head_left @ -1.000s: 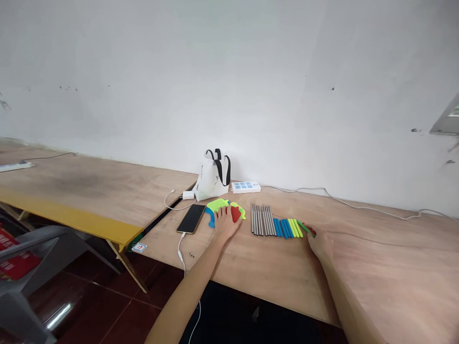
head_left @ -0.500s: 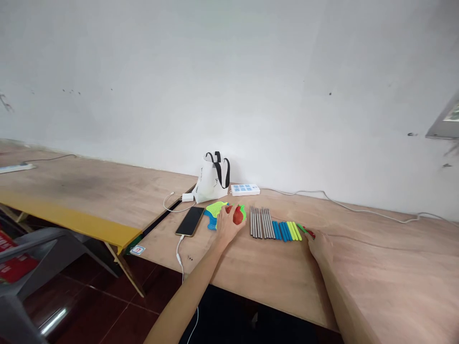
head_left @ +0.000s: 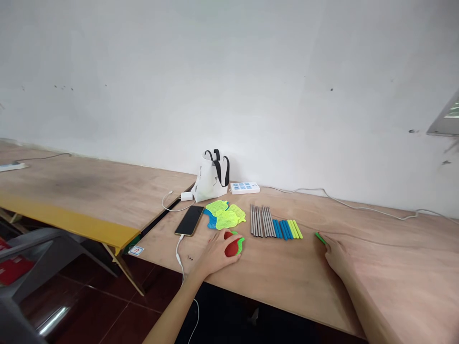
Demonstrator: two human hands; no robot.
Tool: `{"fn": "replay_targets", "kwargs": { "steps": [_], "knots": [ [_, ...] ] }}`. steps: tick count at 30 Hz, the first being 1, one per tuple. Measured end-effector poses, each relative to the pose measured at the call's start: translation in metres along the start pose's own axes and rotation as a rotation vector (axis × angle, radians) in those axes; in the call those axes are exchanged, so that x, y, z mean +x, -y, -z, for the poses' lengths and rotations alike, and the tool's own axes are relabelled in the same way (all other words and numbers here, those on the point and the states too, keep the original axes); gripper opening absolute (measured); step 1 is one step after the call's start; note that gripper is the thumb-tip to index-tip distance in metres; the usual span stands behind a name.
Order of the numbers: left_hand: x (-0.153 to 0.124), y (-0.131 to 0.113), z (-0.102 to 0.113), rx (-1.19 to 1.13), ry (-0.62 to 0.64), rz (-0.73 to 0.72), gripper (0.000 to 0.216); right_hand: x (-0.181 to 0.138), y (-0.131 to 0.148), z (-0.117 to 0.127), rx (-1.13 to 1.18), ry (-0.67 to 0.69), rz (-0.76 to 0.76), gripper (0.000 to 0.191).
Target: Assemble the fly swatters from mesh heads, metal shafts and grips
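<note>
The table (head_left: 287,279) poses the widest risk: the left hand (head_left: 214,254) is near its front edge, so a careless pull back could drop the red mesh (head_left: 231,244) and the green mesh (head_left: 241,245) over it. The phone (head_left: 189,220) may suffer too, since its cable (head_left: 179,253) runs over that edge near the left hand; a snag would tug it.

The left hand is curled round the red mesh, thumb and fingers on opposite sides, the green mesh showing at its right; a loose hold could let the two slip apart. The green tube (head_left: 320,238) juts from the fingertips of the right hand (head_left: 336,253); I cannot tell whether they pinch it or only press it. Being round, it may roll if freed.

Behind stand the bag (head_left: 207,179) and, just beside it, the strip (head_left: 244,188), both out of the way. The yellow meshes (head_left: 225,220) overlap the blue mesh (head_left: 211,222) beyond the left hand. Between the hands lie grey rods (head_left: 262,222), blue tubes (head_left: 283,229) and yellow tubes (head_left: 295,229), an obstacle to any straight sweep across.
</note>
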State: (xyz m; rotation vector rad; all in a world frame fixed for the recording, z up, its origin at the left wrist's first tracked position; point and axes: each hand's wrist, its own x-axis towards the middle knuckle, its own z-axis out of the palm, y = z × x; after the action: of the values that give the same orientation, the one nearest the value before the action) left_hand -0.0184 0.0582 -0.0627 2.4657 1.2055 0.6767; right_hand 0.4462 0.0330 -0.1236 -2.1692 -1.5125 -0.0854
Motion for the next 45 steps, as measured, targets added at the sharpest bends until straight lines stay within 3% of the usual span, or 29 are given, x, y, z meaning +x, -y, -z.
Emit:
{"fn": "replay_targets", "kwargs": {
  "steps": [4, 9, 12, 18, 22, 28, 32, 36, 39, 42, 45],
  "knots": [
    [0.002, -0.003, 0.0, 0.052, 0.023, 0.031, 0.052, -0.038, -0.01, 0.006, 0.051, -0.016, 0.162, 0.069],
    [0.003, -0.003, -0.002, 0.044, 0.038, 0.01, 0.049, -0.072, -0.001, 0.012, 0.062, -0.148, 0.255, 0.048],
    [0.004, -0.001, -0.003, 0.041, 0.031, -0.006, 0.046, -0.082, 0.032, 0.01, 0.11, -0.16, 0.306, 0.044],
    [0.005, 0.001, -0.002, 0.035, 0.015, -0.042, 0.046, -0.096, 0.13, -0.002, 0.359, 0.068, 0.502, 0.056],
    [0.006, 0.004, -0.002, 0.017, -0.012, -0.061, 0.044, -0.102, 0.167, -0.005, 0.372, 0.115, 0.568, 0.062],
    [0.008, 0.011, -0.001, -0.046, -0.028, -0.011, 0.052, -0.105, 0.166, 0.004, 0.26, 0.093, 0.538, 0.063],
    [0.01, 0.009, 0.002, 0.044, -0.091, 0.006, 0.047, -0.106, 0.162, 0.006, 0.204, 0.06, 0.496, 0.063],
    [0.01, -0.01, 0.002, 0.128, -0.158, -0.002, 0.031, -0.107, 0.164, 0.004, 0.163, 0.041, 0.478, 0.063],
    [0.012, -0.034, -0.006, 0.114, -0.16, -0.034, 0.032, -0.108, 0.166, 0.004, 0.152, 0.041, 0.46, 0.063],
    [0.023, -0.051, -0.02, 0.128, -0.087, -0.098, 0.043, -0.108, 0.167, 0.005, 0.162, 0.035, 0.465, 0.063],
    [0.042, -0.054, -0.034, 0.18, 0.094, -0.119, 0.055, -0.108, 0.167, 0.005, 0.16, 0.026, 0.474, 0.062]
  ]
}}
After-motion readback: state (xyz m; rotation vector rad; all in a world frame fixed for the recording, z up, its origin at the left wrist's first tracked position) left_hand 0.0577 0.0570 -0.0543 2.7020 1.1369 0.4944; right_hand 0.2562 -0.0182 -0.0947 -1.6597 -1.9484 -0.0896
